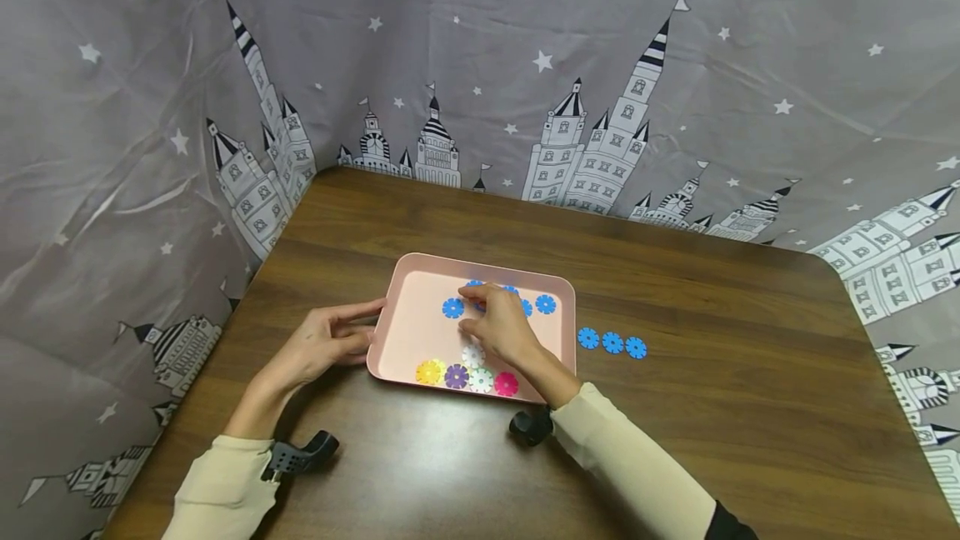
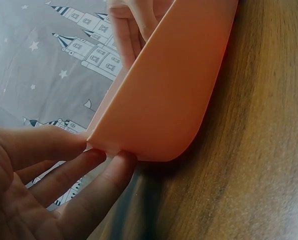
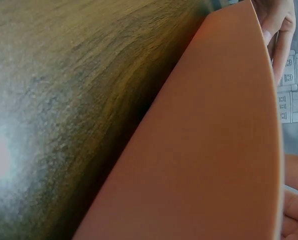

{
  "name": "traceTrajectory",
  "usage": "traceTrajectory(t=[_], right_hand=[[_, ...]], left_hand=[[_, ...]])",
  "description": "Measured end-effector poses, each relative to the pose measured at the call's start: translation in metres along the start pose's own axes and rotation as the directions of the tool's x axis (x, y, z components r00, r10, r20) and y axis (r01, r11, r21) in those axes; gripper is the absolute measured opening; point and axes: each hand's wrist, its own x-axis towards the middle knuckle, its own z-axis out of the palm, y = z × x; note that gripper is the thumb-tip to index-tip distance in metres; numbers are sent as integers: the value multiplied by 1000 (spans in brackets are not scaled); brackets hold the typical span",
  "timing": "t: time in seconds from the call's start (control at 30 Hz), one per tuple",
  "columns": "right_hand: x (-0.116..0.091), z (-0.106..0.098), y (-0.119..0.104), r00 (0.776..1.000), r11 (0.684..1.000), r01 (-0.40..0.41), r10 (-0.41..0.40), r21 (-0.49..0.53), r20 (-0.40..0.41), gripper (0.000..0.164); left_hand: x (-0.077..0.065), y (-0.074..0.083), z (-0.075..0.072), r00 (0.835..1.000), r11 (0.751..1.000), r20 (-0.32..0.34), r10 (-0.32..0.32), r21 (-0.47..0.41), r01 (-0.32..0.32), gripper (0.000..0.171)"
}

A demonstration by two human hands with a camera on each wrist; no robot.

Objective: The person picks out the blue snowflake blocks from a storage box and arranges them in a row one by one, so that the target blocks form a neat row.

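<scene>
A pink tray [image 1: 405, 332] lies on the table in the head view. My left hand [image 1: 322, 344] touches its left wall with extended fingers; the left wrist view shows the fingertips [image 2: 120, 162] against the corner. Over the tray's middle hovers my right hand [image 1: 498, 323], thumb and index finger apart with nothing visible between them. Beneath and around it are several notched blue discs [image 1: 453, 307], partly hidden by the hand. Along the near wall lie a yellow disc [image 1: 430, 372], a purple disc [image 1: 457, 376], a whitish disc [image 1: 481, 379] and a pink disc [image 1: 506, 384]. Another whitish disc [image 1: 472, 354] sits behind these.
Three blue discs [image 1: 612, 342] form a row on the wooden table [image 1: 735, 373], just right of the tray. A grey curtain [image 1: 480, 48] printed with castles and stars hangs behind the table and along its left side. Each wrist carries a black camera mount [image 1: 303, 452].
</scene>
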Motion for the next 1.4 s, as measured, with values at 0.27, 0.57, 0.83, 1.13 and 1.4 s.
traceTrajectory(t=[0.27, 0.57, 0.83, 1.13, 1.4], right_hand=[[5, 5, 2, 1000, 1000, -2, 2, -11, -1, 47], [8, 9, 1, 1000, 999, 10, -10, -31, 13, 46], [12, 12, -1, 999, 997, 31, -29, -75, 26, 44], [13, 19, -1, 998, 989, 62, -60, -137, 20, 39], [13, 19, -4, 998, 983, 58, -53, -177, 32, 34]], left_hand=[[0, -1, -1, 1000, 1000, -2, -6, -4, 6, 54], [1, 0, 0, 1000, 1000, 6, -9, -7, 9, 53], [0, 0, 0, 1000, 1000, 16, -3, -17, 4, 55], [1, -1, -1, 1000, 1000, 18, -6, -10, 6, 53], [1, -2, -1, 1000, 1000, 20, 3, -13, -2, 53]])
